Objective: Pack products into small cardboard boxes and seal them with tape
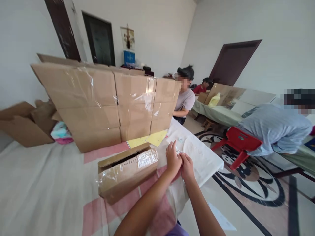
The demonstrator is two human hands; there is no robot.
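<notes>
My left hand (173,158) and my right hand (187,165) meet above the table near its right edge, fingertips together. Pinched between them is a small whitish thing (178,152), too small to name and partly hidden by the fingers. To the left of my hands lies a long, narrow cardboard box (128,177), with clear tape on its side and a dark slot along the top. Neither hand touches this box. Just beyond it, flat yellow sheets (157,138) rest on the cloth.
A tall taped cardboard partition (98,111) stands across the table (49,183). An open carton (24,126) and a bundled cloth (61,132) are at left. One person (183,98) sits behind the partition; another (273,127) bends over a red plastic chair (242,141) at right.
</notes>
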